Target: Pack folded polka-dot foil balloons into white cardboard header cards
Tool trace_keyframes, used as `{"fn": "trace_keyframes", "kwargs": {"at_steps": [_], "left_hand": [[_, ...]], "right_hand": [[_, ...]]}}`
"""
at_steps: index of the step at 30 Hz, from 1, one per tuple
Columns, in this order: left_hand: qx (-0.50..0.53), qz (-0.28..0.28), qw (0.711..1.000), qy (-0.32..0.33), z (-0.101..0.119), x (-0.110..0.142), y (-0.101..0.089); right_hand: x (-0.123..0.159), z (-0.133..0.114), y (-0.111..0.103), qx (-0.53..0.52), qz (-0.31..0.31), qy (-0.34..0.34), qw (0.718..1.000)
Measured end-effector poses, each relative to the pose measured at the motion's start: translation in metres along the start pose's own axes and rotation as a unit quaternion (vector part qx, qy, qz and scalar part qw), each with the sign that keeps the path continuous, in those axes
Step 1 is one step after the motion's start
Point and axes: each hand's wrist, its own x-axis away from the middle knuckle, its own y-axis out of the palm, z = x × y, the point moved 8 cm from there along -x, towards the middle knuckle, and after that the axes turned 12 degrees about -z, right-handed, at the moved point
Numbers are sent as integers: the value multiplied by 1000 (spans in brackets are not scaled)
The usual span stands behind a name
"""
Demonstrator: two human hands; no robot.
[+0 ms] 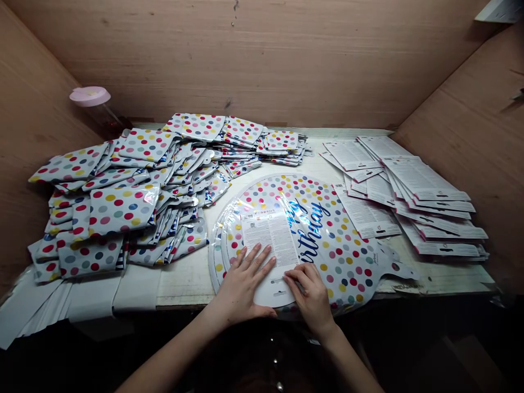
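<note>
Flat in front of me lie round polka-dot foil balloons (347,251) with blue "birthday" lettering, stacked on one another. On their left part rests a white printed package (270,234) in clear film, its rounded white end toward me. My left hand (248,278) lies spread on the package's lower left, fingers stretched out. My right hand (309,292) is at its lower right edge, thumb and fingers pinched together near the hang slot. Whatever is between those fingertips is too small to make out. The balloon's tail points right, over the table.
Folded polka-dot balloons (123,207) are heaped at the left and back. Several printed packages (426,191) are fanned in a pile at the right. White paper sheets (94,297) hang over the front left edge. A pink-lidded cup (90,97) stands back left. Wooden panels (262,65) enclose the table.
</note>
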Motion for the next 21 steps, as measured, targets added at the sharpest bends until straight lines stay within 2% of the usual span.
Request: {"fn": "trace_keyframes", "kwargs": {"at_steps": [13, 21], "left_hand": [[-9, 9, 1000, -4, 0, 1, 0], [-11, 11, 1000, 0, 1, 1, 0]], "right_hand": [[-1, 4, 0, -4, 1, 2, 1000], [-9, 6, 8, 46, -33, 15, 998]]}}
